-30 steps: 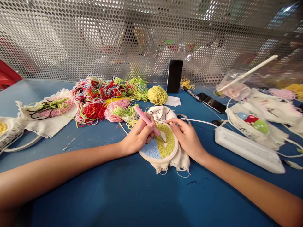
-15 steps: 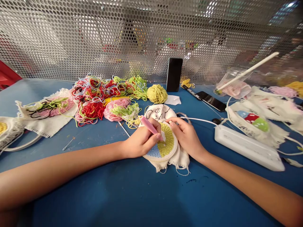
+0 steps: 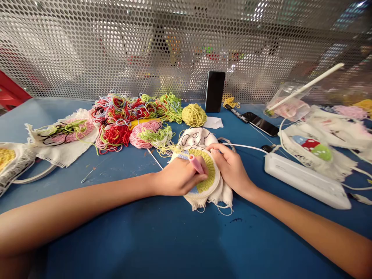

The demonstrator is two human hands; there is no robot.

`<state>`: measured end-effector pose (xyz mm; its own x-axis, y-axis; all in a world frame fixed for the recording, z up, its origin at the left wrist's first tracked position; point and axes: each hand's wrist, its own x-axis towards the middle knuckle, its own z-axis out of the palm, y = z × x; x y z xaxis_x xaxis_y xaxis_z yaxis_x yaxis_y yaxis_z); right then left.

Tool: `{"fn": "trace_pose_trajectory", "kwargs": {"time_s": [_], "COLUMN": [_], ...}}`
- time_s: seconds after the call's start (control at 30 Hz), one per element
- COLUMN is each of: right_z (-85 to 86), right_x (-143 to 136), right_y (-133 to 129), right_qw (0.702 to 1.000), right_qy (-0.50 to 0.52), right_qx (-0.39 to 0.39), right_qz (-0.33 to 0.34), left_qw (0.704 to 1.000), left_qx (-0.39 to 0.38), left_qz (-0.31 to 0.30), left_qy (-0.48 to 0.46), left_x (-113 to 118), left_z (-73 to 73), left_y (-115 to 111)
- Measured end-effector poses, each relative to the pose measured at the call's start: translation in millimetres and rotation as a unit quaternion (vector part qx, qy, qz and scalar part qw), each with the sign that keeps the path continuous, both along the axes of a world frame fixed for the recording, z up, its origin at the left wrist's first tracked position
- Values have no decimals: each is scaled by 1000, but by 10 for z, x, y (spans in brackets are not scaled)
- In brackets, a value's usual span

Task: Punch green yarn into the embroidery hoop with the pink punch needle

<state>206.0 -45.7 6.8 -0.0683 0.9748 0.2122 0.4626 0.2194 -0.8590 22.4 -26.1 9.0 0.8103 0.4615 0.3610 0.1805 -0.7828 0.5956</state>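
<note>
My left hand [image 3: 178,176] is closed round a pink pen-like tool [image 3: 196,164], held over the looped yarn on a round hoop [image 3: 217,182]. The tool's tip is hidden by my fingers. Yellow-green loops [image 3: 209,166] and a blue patch show inside the hoop, with white cloth hanging past its lower edge. My right hand [image 3: 231,166] pinches the hoop's upper right rim between thumb and fingers. Behind the hoop lies white cloth with black drawn lines [image 3: 197,137].
Tangled yarn [image 3: 116,112] and a yellow yarn ball [image 3: 193,115] lie behind my hands. One phone [image 3: 215,92] stands upright; another phone [image 3: 260,123] lies flat. A white power strip [image 3: 306,180] and stitched cloth [image 3: 316,149] are at the right, more cloth [image 3: 65,135] at the left.
My left hand has shifted slightly right, and the pink tool is tilted differently, with its top end lower and farther right. My right hand still holds the hoop. The view has shifted slightly.
</note>
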Motion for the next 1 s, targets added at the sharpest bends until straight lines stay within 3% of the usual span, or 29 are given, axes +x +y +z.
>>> {"fn": "trace_pose_trajectory", "kwargs": {"time_s": [0.13, 0.23, 0.43, 0.63, 0.77, 1.0], "right_z": [5, 10, 8, -1, -4, -7], "right_x": [-2, -4, -13, -12, 5, 1], "right_y": [-9, 0, 10, 10, 8, 38], "right_qw": [1000, 1000, 1000, 1000, 1000, 1000], "right_qy": [7, 8, 18, 26, 23, 23], "right_qx": [4, 7, 1, -10, -10, 0], "right_qz": [-1, 3, 6, 8, 7, 10], "left_qw": [1000, 995, 946, 917, 928, 976], "left_qx": [-7, -71, -238, -306, -284, -133], "left_qz": [-3, 6, 37, 25, 27, 1], "left_qy": [3, -70, -216, -254, -239, -173], "left_x": [0, -14, -27, -33, -42, -46], "left_z": [-16, -12, -13, -54, -44, -4], "left_y": [-6, -1, 17, 31, 27, 28]}}
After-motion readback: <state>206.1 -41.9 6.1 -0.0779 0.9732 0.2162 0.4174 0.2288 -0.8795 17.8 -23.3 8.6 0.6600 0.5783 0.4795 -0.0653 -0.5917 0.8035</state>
